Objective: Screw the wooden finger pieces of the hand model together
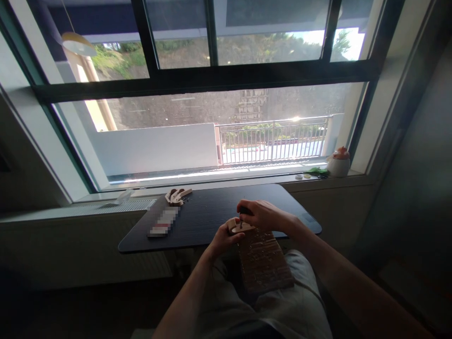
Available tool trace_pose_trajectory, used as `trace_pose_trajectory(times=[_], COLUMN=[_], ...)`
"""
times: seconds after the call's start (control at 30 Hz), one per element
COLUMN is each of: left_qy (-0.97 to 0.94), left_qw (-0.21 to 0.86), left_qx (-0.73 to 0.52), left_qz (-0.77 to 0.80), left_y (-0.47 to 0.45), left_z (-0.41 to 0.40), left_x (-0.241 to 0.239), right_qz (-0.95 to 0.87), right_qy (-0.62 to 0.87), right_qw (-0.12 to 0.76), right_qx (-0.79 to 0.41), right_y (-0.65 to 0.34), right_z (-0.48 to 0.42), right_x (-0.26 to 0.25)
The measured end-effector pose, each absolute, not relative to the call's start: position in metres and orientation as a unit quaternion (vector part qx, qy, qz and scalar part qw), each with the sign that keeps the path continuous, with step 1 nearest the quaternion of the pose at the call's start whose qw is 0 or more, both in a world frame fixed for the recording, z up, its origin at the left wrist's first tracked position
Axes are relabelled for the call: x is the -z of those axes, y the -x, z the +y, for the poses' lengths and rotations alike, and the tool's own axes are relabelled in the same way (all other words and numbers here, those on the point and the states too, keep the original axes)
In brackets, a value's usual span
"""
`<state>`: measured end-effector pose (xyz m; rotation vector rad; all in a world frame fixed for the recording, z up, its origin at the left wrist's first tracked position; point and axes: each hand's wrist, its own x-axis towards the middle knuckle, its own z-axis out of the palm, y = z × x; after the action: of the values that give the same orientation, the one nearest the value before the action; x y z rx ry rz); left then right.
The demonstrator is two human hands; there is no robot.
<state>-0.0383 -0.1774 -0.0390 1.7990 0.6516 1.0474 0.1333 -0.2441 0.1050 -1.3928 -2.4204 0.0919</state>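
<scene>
A brown wooden board (265, 263) slants from my lap up to the table's front edge. At its far end lies a small pale wooden piece (243, 227), shaped like a hook or bracket. My left hand (225, 237) is closed around the left side of that piece, steadying it against the board. Above it, my right hand (263, 214) grips the dark handle of a screwdriver (246, 211). Its thin shaft points down onto the pale piece; the tip and any screw there are too small to make out.
A dark table (208, 207) stands before the window. On its left lie several similar wooden pieces (176, 196), small screws (186, 199) and a flat, pixelated object (163, 223). A white jar (339, 165) with an orange top sits on the right windowsill; a radiator (116, 207) is at left.
</scene>
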Motion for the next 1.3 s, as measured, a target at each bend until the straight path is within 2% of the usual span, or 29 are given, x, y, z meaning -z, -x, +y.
trace_pose_trajectory(times=[0.27, 0.57, 0.77, 1.1, 1.3], left_qy=[-0.72, -0.698, -0.711, -0.722, -0.722], left_qw=[0.475, 0.487, 0.484, 0.477, 0.471], left_qx=[-0.425, -0.438, -0.436, -0.431, -0.436], left_qz=[0.274, 0.291, 0.265, 0.257, 0.258], left_y=[0.037, 0.036, 0.036, 0.038, 0.039], left_z=[-0.179, -0.174, -0.173, -0.177, -0.179], left_x=[0.038, 0.045, 0.044, 0.037, 0.034], right_qz=[-0.841, -0.796, -0.777, -0.776, -0.765], right_qy=[0.49, 0.512, 0.494, 0.453, 0.48], right_qw=[0.218, 0.316, 0.367, 0.39, 0.385], right_qx=[-0.071, -0.069, -0.132, -0.201, -0.19], right_y=[-0.136, -0.131, -0.125, -0.124, -0.125], right_z=[-0.244, -0.237, -0.237, -0.246, -0.242], right_x=[-0.099, -0.079, -0.064, -0.063, -0.06])
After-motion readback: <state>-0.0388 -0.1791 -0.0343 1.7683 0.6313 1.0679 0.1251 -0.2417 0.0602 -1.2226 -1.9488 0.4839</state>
